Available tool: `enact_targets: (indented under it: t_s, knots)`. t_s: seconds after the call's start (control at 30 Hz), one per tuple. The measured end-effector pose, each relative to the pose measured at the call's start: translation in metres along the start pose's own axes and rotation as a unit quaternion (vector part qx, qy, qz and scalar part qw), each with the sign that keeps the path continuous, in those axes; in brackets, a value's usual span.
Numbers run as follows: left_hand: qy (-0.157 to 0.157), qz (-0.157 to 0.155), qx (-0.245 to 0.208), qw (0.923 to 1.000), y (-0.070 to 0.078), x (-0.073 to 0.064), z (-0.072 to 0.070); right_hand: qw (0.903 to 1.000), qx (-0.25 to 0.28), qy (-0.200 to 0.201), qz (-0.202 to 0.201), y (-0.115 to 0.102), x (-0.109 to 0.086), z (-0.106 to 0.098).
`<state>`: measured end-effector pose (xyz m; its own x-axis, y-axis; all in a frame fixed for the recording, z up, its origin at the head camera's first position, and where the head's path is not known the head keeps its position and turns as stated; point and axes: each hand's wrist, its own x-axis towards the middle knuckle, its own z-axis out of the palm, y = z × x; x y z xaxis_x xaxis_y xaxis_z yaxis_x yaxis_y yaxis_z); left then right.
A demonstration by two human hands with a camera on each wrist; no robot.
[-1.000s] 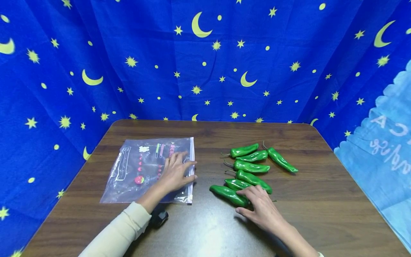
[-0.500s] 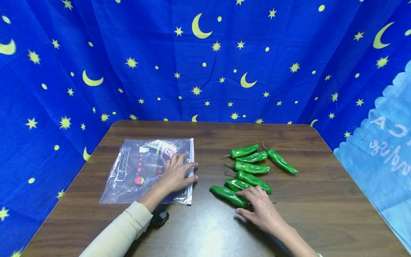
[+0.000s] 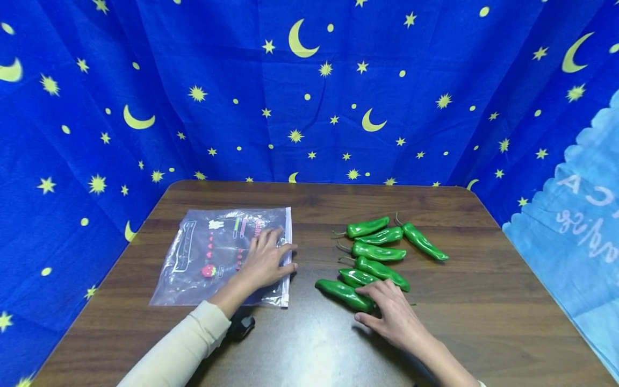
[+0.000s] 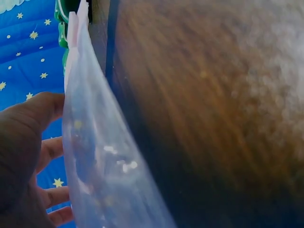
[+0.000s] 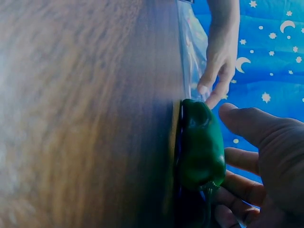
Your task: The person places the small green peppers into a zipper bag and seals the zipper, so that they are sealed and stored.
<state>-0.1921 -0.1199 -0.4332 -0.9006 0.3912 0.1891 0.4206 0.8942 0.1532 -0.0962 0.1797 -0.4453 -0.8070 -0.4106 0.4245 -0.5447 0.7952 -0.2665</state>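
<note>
Head view: on the table (image 3: 483, 322), the bag (image 3: 193, 290) lies flat under the spread, ungripping left hand (image 3: 263, 260). The right hand (image 3: 394, 314), fingers loose and clasping nothing, is nearer the front pepper (image 3: 338, 293), whose long axis slants from far left towards that hand's fingertips; other peppers (image 3: 379, 251) crowd its far side.

Right hand (image 5: 274, 156) beside green pepper (image 5: 202, 147), brown table (image 5: 85, 114), left hand (image 5: 221, 61) at clear plastic (image 5: 193, 47), starry blue cloth (image 5: 263, 52)
</note>
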Motion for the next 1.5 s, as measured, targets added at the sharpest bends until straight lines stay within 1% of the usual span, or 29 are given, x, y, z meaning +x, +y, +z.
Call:
enact_targets:
  t_s: [0.2,0.33,0.43,0.57,0.7,0.9,1.1,1.2,1.4,1.5]
  knots:
    - [-0.005,-0.004,-0.008,0.9999,0.0001,-0.0007,-0.0011,1.0,0.009,-0.004,0.0,0.0004,-0.0007,-0.0006]
    - [-0.013,-0.014,-0.02,0.9996,0.0,-0.0008,-0.0021,0.9999,0.011,-0.01,0.002,0.0004,-0.0007,-0.0007]
    - [-0.018,-0.024,-0.038,0.9988,-0.0005,-0.0003,-0.0028,1.0,0.007,-0.007,0.0,0.0003,-0.0006,-0.0004]
    - [-0.021,-0.036,-0.058,0.9975,-0.0018,0.0007,-0.0033,1.0,0.0,-0.004,-0.003,0.0003,-0.0006,-0.0003]
    - [-0.02,-0.042,-0.066,0.9967,-0.0025,0.001,-0.0042,1.0,-0.002,0.0,-0.006,0.0005,-0.0003,0.0001]
    - [-0.015,-0.041,-0.074,0.9963,-0.0024,0.0004,-0.0055,0.9999,-0.001,0.004,-0.01,0.0003,-0.0005,0.0002]
    - [-0.005,-0.035,-0.079,0.9963,-0.0024,-0.0016,-0.007,1.0,-0.003,-0.003,-0.004,-0.0002,-0.0005,-0.0005]
    - [-0.007,-0.034,-0.083,0.996,-0.0029,-0.0026,-0.0075,1.0,-0.004,-0.006,0.001,-0.0006,-0.0005,-0.0005]
    - [-0.023,-0.032,-0.083,0.9957,-0.0063,-0.0039,-0.0073,0.9999,-0.008,-0.007,0.003,-0.0015,0.0,-0.001]
    - [-0.019,-0.027,-0.082,0.9961,-0.0079,-0.0045,-0.007,0.9999,-0.009,-0.005,0.0,-0.0013,-0.0002,-0.001]
